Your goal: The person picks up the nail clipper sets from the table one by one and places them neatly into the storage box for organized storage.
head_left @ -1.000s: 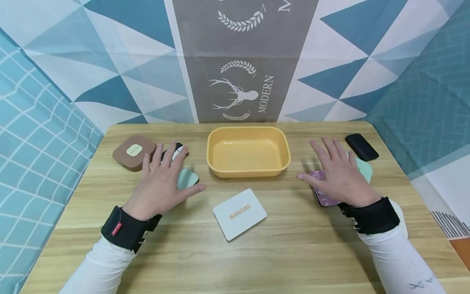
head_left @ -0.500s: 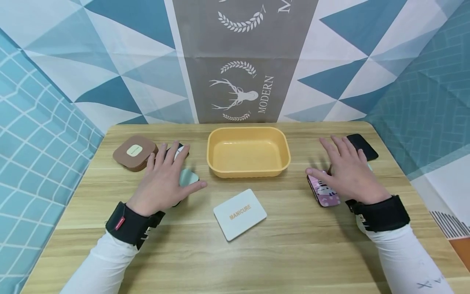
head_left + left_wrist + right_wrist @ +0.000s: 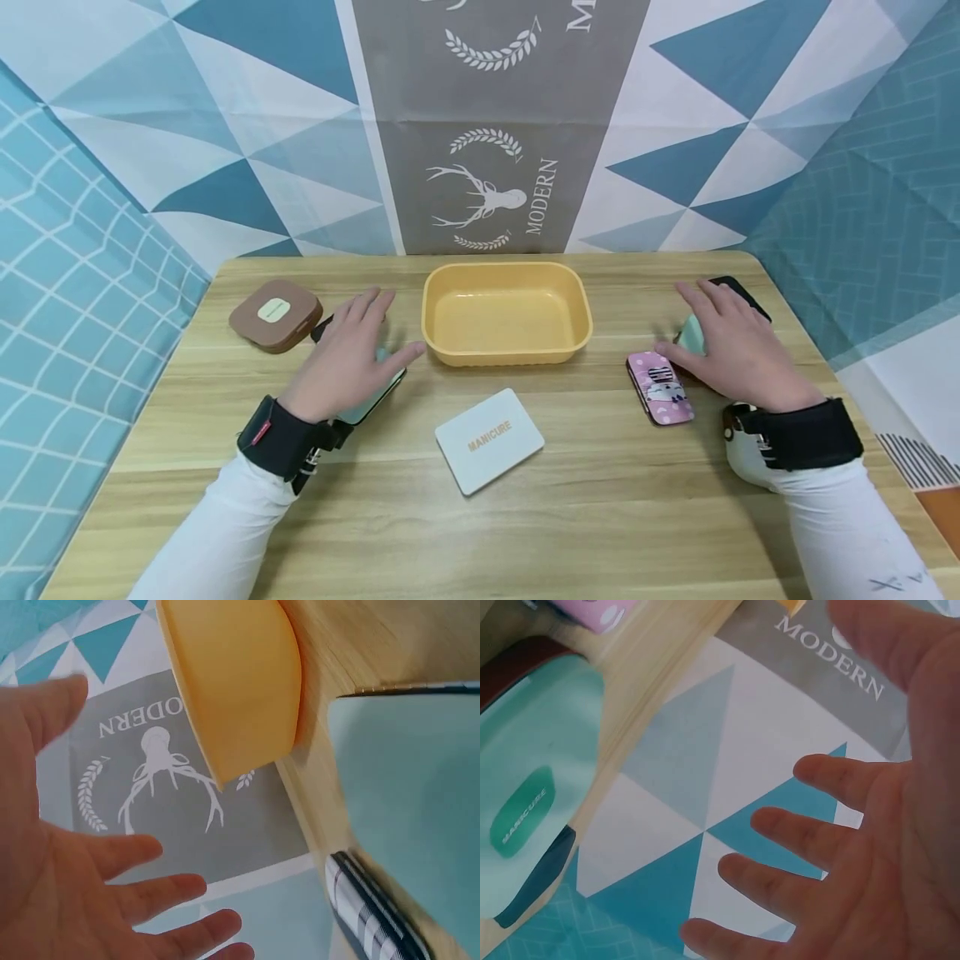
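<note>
My left hand point(image 3: 341, 362) hovers over a pale green flat case point(image 3: 367, 400) and a black-and-white case, which shows as plaid point(image 3: 367, 907) in the left wrist view. Its fingers are spread and hold nothing. To the right, my right hand point(image 3: 738, 354) hangs above a mint manicure case point(image 3: 540, 780), fingers apart, nothing in them. A pink patterned case point(image 3: 661, 388) lies just left of that hand. Between the hands, a white case point(image 3: 489, 441) lettered "MANICURE" lies flat in front of a yellow plastic basket point(image 3: 507, 354).
A brown rounded case point(image 3: 296, 321) sits at the back left of the wooden table point(image 3: 525, 542). A black case point(image 3: 742, 293) lies partly hidden behind my right hand. Under the right wrist is a white rounded case point(image 3: 742, 454). Patterned cloth point(image 3: 300, 125) hangs behind the table.
My right hand has shifted to the right, uncovering the pink case. The left hand has drifted slightly right, now covering most of the black-and-white case. The cases and basket stay in place.
</note>
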Tool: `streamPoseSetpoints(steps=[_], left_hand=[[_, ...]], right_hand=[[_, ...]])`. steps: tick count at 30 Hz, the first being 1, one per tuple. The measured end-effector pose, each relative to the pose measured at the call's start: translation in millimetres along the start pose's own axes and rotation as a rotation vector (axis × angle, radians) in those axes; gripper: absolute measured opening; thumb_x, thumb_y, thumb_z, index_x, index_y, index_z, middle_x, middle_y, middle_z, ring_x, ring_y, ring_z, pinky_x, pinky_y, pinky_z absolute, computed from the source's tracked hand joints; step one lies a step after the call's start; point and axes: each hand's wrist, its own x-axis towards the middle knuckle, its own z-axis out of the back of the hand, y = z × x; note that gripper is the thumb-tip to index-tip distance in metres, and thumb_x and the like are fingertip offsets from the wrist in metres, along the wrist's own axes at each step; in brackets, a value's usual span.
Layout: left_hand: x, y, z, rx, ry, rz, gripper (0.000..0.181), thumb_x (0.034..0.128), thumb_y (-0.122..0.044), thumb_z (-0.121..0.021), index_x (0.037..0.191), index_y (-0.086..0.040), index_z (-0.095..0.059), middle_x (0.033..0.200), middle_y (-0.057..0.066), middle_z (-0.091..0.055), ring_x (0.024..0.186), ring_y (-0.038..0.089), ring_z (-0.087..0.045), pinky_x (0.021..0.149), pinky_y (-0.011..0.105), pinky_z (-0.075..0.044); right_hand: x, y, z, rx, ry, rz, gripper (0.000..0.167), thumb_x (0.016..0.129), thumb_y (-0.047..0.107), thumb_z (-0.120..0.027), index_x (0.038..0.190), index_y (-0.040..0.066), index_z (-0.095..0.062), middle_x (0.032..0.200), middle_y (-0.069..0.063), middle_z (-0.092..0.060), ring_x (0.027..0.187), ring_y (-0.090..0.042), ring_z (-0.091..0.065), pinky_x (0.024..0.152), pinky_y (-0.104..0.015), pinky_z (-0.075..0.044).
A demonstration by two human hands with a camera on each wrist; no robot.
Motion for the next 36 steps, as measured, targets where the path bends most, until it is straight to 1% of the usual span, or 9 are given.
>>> streamPoseSetpoints(steps=[6, 10, 15, 17, 20, 23, 27, 31, 36], left_hand=[[11.1, 1.5, -2.2, -0.096, 0.012, 0.054, 0.085, 0.107, -0.051, -0.058, 0.164, 0.004, -0.03, 0.164, 0.03, -0.032, 0.153, 0.05, -0.026, 0.12, 0.065, -0.027], [19.1, 1.7, -4.8, -0.148, 0.025, 0.066, 0.083, 0.1074, -0.049, -0.058, 0.163, 0.007, -0.029, 0.163, 0.031, -0.034, 0.153, 0.05, -0.026, 0.12, 0.064, -0.027], [27.6, 1.5, -7.7, -0.199, 0.049, 0.099, 0.081, 0.1081, -0.046, -0.058, 0.163, 0.006, -0.029, 0.162, 0.03, -0.035, 0.152, 0.049, -0.029, 0.119, 0.063, -0.031], [30.6, 1.2, -8.4, -0.212, 0.055, 0.115, 0.08, 0.1081, -0.045, -0.058, 0.163, 0.005, -0.03, 0.16, 0.029, -0.039, 0.147, 0.047, -0.038, 0.115, 0.062, -0.037], [35.2, 0.8, -9.7, -0.224, 0.061, 0.128, 0.076, 0.1083, -0.043, -0.059, 0.162, 0.004, -0.033, 0.153, 0.028, -0.046, 0.133, 0.044, -0.051, 0.107, 0.059, -0.046], [39.9, -0.1, -11.9, -0.248, 0.063, 0.129, 0.072, 0.1088, -0.039, -0.059, 0.161, 0.004, -0.036, 0.147, 0.028, -0.05, 0.119, 0.041, -0.06, 0.098, 0.056, -0.052], [44.5, -1.1, -15.5, -0.288, 0.071, 0.134, 0.068, 0.1093, -0.034, -0.059, 0.16, 0.005, -0.037, 0.143, 0.028, -0.053, 0.11, 0.039, -0.064, 0.091, 0.052, -0.055], [48.4, -0.9, -20.3, -0.322, 0.075, 0.135, 0.066, 0.1092, -0.031, -0.058, 0.16, 0.005, -0.037, 0.139, 0.028, -0.055, 0.11, 0.039, -0.064, 0.089, 0.051, -0.056], [52.9, -1.0, -26.9, -0.38, 0.068, 0.127, 0.057, 0.1085, -0.025, -0.059, 0.156, 0.004, -0.045, 0.13, 0.026, -0.059, 0.104, 0.038, -0.066, 0.081, 0.047, -0.057]], right_hand=[[0.3, -13.9, 1.2, 0.001, 0.049, -0.011, 0.1, 0.095, 0.046, -0.078, 0.168, 0.002, -0.025, 0.162, -0.036, -0.028, 0.148, -0.057, -0.026, 0.112, -0.075, -0.028], [-0.1, -22.8, 3.1, 0.016, 0.091, -0.034, 0.102, 0.095, 0.046, -0.079, 0.167, -0.001, -0.023, 0.162, -0.037, -0.027, 0.147, -0.06, -0.025, 0.112, -0.076, -0.027], [-0.1, -32.0, 4.2, 0.013, 0.141, -0.061, 0.104, 0.094, 0.049, -0.079, 0.166, -0.003, -0.024, 0.162, -0.038, -0.027, 0.145, -0.061, -0.027, 0.11, -0.077, -0.03], [-0.2, -35.7, 4.5, 0.015, 0.171, -0.077, 0.106, 0.093, 0.05, -0.079, 0.166, -0.003, -0.023, 0.162, -0.038, -0.025, 0.145, -0.061, -0.026, 0.11, -0.077, -0.031], [0.2, -41.8, 4.3, 0.023, 0.214, -0.104, 0.111, 0.091, 0.054, -0.079, 0.167, -0.001, -0.02, 0.163, -0.039, -0.023, 0.145, -0.062, -0.025, 0.11, -0.077, -0.031], [0.7, -47.7, 4.5, 0.037, 0.241, -0.11, 0.115, 0.09, 0.057, -0.079, 0.168, 0.0, -0.018, 0.163, -0.039, -0.021, 0.145, -0.063, -0.024, 0.109, -0.078, -0.032], [2.0, -53.6, 3.5, 0.042, 0.262, -0.113, 0.115, 0.088, 0.056, -0.082, 0.166, -0.003, -0.021, 0.161, -0.04, -0.023, 0.143, -0.063, -0.026, 0.106, -0.078, -0.034], [2.9, -57.9, 0.5, 0.028, 0.293, -0.134, 0.115, 0.086, 0.055, -0.084, 0.163, -0.008, -0.026, 0.157, -0.043, -0.025, 0.14, -0.065, -0.03, 0.104, -0.078, -0.037], [2.2, -61.1, -3.0, 0.029, 0.312, -0.159, 0.117, 0.084, 0.054, -0.087, 0.161, -0.012, -0.028, 0.154, -0.045, -0.026, 0.134, -0.065, -0.035, 0.099, -0.078, -0.041]])
